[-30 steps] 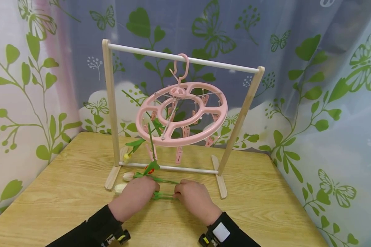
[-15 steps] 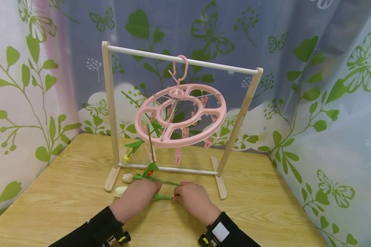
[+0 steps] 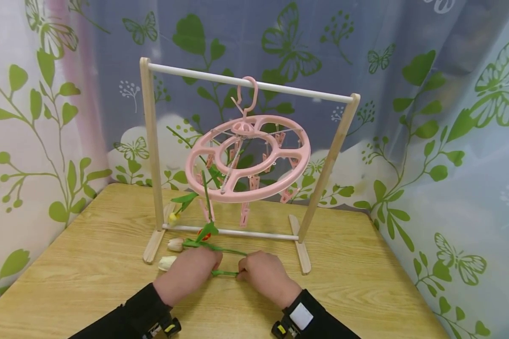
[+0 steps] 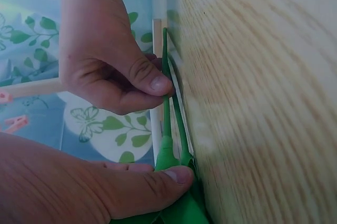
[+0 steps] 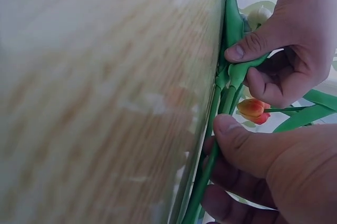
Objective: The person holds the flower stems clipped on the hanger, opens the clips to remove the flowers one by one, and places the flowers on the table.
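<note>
My two hands are low over the worktop [image 3: 356, 278], a short gap apart, both clamped on the same white tulip [image 3: 167, 262]. It lies sideways at the front, its pale head poking out to the left from under my left hand [image 3: 189, 269]. With that hand I grip it where the green leaves wrap the stem, thumb on the near side. My right hand [image 3: 268, 275] pinches the bare stem further along, between thumb and fingers, so a short stretch of green shows between my hands.

Just behind it lies a cream-pink tulip [image 3: 176, 244], its head also to the left, its thin stem running rightward behind my left hand to my right knuckles. From the head view I cannot tell whether that stem touches my right hand.

Beyond my hands stands a wooden rack [image 3: 151, 141] with white rods across top and bottom. A round pink hanger [image 3: 248, 171] hooks over its top rod, with pegs [image 3: 244, 216] dangling below the rings. At its left side a red-orange tulip [image 3: 205, 234] hangs head down, and a yellow flower [image 3: 174, 217] droops near the left post; I cannot tell which pegs hold them.
</note>
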The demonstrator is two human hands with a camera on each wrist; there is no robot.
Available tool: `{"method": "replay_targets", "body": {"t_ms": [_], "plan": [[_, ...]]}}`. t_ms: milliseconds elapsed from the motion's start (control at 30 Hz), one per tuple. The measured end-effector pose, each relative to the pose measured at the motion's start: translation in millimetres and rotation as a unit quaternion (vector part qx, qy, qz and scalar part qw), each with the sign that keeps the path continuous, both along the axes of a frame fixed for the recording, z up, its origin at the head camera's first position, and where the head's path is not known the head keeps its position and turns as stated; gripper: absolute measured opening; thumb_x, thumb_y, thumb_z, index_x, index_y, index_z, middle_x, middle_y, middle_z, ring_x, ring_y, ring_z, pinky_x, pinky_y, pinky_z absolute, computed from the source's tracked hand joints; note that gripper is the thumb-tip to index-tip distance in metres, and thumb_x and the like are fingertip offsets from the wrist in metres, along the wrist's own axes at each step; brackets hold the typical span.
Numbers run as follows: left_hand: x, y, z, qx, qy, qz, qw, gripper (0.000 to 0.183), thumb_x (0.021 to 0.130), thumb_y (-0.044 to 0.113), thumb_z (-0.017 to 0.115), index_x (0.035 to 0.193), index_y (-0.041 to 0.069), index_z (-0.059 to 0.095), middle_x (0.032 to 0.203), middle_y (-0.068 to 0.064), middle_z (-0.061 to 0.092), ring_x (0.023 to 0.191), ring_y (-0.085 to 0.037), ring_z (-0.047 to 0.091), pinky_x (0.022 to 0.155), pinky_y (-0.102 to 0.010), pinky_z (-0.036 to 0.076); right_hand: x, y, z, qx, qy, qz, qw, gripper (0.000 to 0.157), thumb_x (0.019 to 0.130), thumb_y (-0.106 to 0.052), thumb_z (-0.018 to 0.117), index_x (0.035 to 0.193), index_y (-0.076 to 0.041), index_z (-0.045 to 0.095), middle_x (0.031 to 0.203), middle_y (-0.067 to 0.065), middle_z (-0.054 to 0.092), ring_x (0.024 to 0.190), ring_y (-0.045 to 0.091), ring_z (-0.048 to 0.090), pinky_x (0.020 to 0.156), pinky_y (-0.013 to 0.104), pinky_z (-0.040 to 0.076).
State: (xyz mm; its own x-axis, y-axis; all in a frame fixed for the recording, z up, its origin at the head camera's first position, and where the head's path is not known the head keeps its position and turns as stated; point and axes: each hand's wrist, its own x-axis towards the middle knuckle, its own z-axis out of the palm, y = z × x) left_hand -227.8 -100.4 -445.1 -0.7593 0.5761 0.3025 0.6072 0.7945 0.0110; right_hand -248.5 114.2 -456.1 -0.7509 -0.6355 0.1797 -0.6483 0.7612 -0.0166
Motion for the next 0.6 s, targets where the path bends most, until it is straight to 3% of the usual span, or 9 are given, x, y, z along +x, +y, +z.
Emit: {"method": "replay_targets", "body": {"t_ms": [367, 600], "plan": [[-1.0, 0.3, -2.9, -0.017, -0.018, 0.004, 0.9997, 0.03, 0.085, 0.003, 0.063, 0.068, 0.021, 0.048, 0.055, 0.008, 0.037, 0.051, -0.007, 0.034, 0.045, -0.025, 0.032, 0.8, -1.2, 1.4, 0.004, -0.007, -0.004, 1.0, 0.014, 0.076, -0.041, 0.073, 0.071, -0.03, 0.066, 0.065, -0.019, 0.057, 0.054, -0.004, 0.048, 0.042, 0.023, 0.041], [-0.4, 1.6, -4.2, -0.019, -0.017, 0.012, 0.9996, 0.036, 0.083, 0.001, 0.064, 0.065, 0.024, 0.043, 0.056, 0.009, 0.036, 0.051, -0.007, 0.034, 0.045, -0.024, 0.029, -0.5, -1.4, 0.1, 0.002, -0.016, -0.01, 1.0, 0.015, 0.076, -0.04, 0.074, 0.07, -0.03, 0.064, 0.063, -0.019, 0.054, 0.053, -0.003, 0.045, 0.041, 0.023, 0.039]]}}
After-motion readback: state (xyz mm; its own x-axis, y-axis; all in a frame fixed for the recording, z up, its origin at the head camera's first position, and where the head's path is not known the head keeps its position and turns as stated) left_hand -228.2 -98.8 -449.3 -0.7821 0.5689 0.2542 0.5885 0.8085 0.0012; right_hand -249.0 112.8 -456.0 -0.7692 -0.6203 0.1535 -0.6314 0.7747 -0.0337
